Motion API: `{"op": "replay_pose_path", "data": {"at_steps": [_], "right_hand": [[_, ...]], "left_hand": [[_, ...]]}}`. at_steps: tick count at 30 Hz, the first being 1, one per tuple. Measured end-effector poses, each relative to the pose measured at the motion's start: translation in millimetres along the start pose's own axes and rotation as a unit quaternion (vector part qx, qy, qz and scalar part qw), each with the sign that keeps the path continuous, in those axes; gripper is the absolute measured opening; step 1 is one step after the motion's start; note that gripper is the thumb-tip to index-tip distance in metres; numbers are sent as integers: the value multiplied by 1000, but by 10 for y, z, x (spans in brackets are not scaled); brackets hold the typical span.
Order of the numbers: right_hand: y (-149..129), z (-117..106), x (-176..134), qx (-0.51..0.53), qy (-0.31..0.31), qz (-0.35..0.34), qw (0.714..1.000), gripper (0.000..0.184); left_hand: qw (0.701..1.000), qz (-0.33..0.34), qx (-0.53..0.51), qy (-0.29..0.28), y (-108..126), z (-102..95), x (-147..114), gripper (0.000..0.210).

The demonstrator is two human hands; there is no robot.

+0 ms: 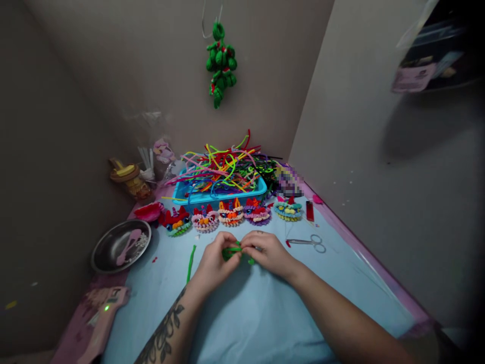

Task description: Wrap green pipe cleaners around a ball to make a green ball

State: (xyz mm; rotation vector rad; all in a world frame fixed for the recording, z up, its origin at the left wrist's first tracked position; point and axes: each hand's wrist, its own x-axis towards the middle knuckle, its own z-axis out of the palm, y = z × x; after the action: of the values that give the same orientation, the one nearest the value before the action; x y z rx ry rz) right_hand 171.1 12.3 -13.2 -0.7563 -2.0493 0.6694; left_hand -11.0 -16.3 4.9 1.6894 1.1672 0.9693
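Gripping a green fuzzy piece point(232, 249) between fingers and thumb, my left hand point(216, 257) is positioned above the blue sheet point(162, 303), near the middle of the work surface. My right hand point(270, 249) pinches the same piece at its right side; the fingertips of both hands nearly meet, and part of the piece is hidden by them. A separate green strip point(191, 263) lies just left of my left hand. Beyond my hands stands a row of five multicoloured figures point(231, 214), in front of a blue tray point(220, 203) heaped with coloured stems point(227, 169). Scissors point(303, 242) lie to the right, handle loops pointing away from my right hand. At far left, a metal bowl point(109, 246) contains a pink scoop point(129, 246) and small white beads point(141, 243).
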Motion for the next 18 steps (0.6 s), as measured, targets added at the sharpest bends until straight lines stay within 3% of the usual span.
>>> {"op": "replay_pose_path", "data": {"at_steps": [7, 11, 14, 18], "right_hand": [[11, 55, -21, -55, 0, -19, 998, 10], [-4, 50, -9, -35, 8, -7, 999, 10], [-26, 14, 8, 13, 17, 21, 1000, 12], [-26, -36, 18, 33, 1, 47, 998, 14]], "left_hand": [[998, -47, -15, 36, -16, 50, 39, 22], [997, -53, -7, 51, -47, 72, 31, 20], [994, -4, 83, 66, -99, 64, 12, 15], [955, 150, 242, 80, -161, 38, 14, 10]]}}
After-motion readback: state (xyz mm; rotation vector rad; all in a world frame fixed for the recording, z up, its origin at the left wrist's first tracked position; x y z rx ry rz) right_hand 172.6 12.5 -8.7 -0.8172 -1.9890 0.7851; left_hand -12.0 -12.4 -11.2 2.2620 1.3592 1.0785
